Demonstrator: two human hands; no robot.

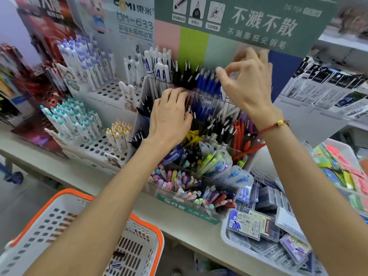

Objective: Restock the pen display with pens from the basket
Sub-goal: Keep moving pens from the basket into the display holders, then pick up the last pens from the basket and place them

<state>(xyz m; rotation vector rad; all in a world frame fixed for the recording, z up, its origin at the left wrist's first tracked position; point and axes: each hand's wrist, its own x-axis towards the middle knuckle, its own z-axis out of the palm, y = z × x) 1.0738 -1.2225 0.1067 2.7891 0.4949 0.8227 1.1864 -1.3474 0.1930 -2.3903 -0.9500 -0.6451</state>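
Left grip [169,114]: fingers curled among black pens [184,73] in pen display [199,212]. Right grip [245,84]: pinching blue pens [207,82]. Header: "不溅不散"; neighbour "DM-633". Basket [139,250] below counter [179,224].

Left hand [169,114]: fingertips curled down among the black pens [184,74], out of sight; grip cannot be judged.
Right hand [246,84]: blurred at the fingers; whether thumb and forefinger pinch a blue pen [207,81] is unclear.
Display [187,208]: middle compartments covered by both hands.
Basket [83,232]: at 7 o'clock, cut by left and bottom edges, interior largely behind the left forearm.
Tray [235,239]: at 5 o'clock, cut by the bottom edge.
Sign [258,22]: at 12 o'clock, top cropped, small print illegible.
Shelf goods [330,88]: at 3 o'clock, blurred.
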